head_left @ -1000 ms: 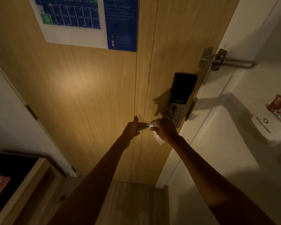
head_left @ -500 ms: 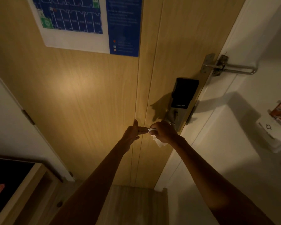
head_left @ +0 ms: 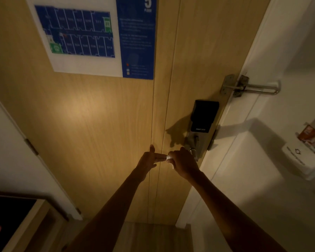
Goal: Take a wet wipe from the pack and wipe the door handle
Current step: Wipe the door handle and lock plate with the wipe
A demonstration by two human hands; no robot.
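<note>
The metal door handle (head_left: pixel 193 152) juts from the lock plate under a black smart lock (head_left: pixel 204 116) on the wooden door (head_left: pixel 98 128). My right hand (head_left: pixel 185 165) is closed around the lever with the white wet wipe (head_left: pixel 168 157) wrapped on it. Only a small bit of wipe shows at the lever's free end; most of the handle is hidden by the hand. My left hand (head_left: pixel 147 160) is just left of it, thumb up, two fingers stretched out and touching the wipe's end, holding nothing.
A metal swing latch (head_left: pixel 251 87) bridges door and white frame above the lock. A floor-plan poster (head_left: pixel 91 37) hangs on the door. On the right wall is a white box (head_left: pixel 302 159) with an orange packet (head_left: pixel 308 133). A wooden shelf (head_left: pixel 25 217) stands at the lower left.
My view has tilted upward, so more of the poster shows. Both hands stay at the handle. The wipe's loose flap below my right hand no longer shows.
</note>
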